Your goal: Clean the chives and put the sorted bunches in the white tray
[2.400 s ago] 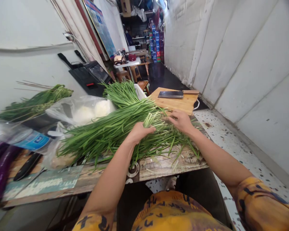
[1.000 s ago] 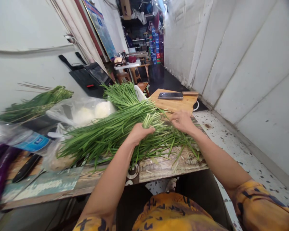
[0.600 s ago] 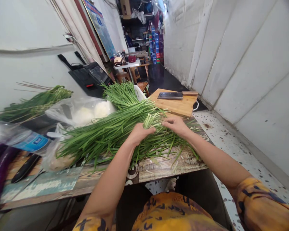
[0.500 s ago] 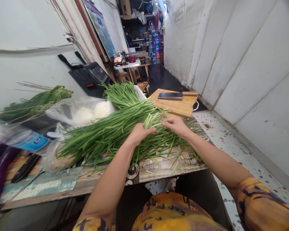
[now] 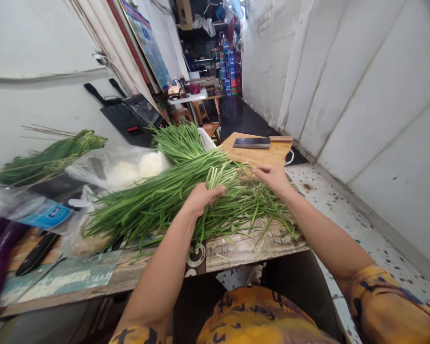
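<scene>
My left hand [image 5: 204, 197] is wrapped round a bunch of garlic chives [image 5: 217, 176], pale stem ends pointing up and away from me. To its right, my right hand [image 5: 274, 179] is closed in a pinch, apart from the bunch; whatever its fingertips hold is too small to name. A large heap of garlic chives [image 5: 146, 200] lies on the table on the left, leaves toward the left. Under and between my hands, loose trimmed leaves and stem scraps [image 5: 251, 205] are scattered over the wood-patterned tabletop [image 5: 236, 251].
Beyond my hands a cleaver [image 5: 252, 143] rests on a wooden cutting board [image 5: 263, 155]. On the left are a plastic bag with white round items [image 5: 148, 165], a plastic bottle [image 5: 48, 212], a black-handled knife [image 5: 37, 253] and eggplants [image 5: 3, 258]. A white wall [image 5: 372, 95] runs along the right.
My right hand has moved right and slightly up, away from the stem ends. My left hand, still round the chives, has shifted slightly left.
</scene>
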`<act>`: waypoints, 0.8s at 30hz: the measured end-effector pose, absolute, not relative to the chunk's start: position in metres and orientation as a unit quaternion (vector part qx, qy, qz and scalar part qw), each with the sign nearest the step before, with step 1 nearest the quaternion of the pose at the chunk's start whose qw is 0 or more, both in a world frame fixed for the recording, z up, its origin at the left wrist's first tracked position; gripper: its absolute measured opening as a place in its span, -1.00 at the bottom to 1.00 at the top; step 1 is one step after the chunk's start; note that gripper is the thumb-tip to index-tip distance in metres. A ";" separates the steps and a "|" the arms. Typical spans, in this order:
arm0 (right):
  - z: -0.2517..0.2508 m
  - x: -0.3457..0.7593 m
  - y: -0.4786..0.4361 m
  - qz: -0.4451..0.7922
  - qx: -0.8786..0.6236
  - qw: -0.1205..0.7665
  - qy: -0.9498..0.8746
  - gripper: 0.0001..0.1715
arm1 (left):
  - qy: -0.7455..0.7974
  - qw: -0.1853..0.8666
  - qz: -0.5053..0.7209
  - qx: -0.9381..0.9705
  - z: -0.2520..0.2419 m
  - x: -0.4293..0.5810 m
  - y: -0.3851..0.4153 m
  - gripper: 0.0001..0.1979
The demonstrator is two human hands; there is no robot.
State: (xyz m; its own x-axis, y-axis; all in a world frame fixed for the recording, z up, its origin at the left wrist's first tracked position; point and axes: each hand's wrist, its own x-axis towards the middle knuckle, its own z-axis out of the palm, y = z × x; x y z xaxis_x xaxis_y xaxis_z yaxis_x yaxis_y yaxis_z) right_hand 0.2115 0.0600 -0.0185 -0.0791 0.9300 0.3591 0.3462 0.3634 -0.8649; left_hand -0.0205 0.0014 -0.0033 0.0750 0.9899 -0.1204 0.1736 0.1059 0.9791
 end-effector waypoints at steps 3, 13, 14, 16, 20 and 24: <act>-0.016 0.222 0.065 0.149 -0.495 0.474 -0.713 -0.61 | 0.549 0.497 0.417 0.528 -0.003 -0.021 0.002 -0.62; -0.008 0.214 0.053 0.040 -0.511 0.262 -0.818 -0.65 | 0.547 0.507 0.395 0.537 -0.005 -0.016 0.001 -0.62; -0.010 0.211 0.052 0.064 -0.498 0.289 -0.815 -0.73 | 0.549 0.505 0.392 0.538 -0.006 -0.015 0.001 -0.61; -0.013 0.205 0.051 0.139 -0.461 0.336 -0.810 -0.87 | 0.553 0.502 0.389 0.540 -0.006 -0.015 0.001 -0.61; -0.021 0.195 0.049 0.365 -0.404 0.373 -0.751 -0.73 | 0.551 0.503 0.386 0.542 -0.007 -0.012 0.000 -0.62; -0.023 0.186 0.044 0.473 -0.399 0.386 -0.684 -0.62 | 0.559 0.493 0.378 0.549 -0.008 -0.010 -0.001 -0.64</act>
State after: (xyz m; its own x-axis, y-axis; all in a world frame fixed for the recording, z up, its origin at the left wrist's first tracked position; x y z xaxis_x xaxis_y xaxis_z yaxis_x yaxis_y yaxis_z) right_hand 0.1859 0.0443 -0.0228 -0.3841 0.9108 0.1512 0.1801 0.2345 -0.9553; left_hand -0.0101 -0.0010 -0.0081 0.0886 0.9868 -0.1357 0.2408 0.1110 0.9642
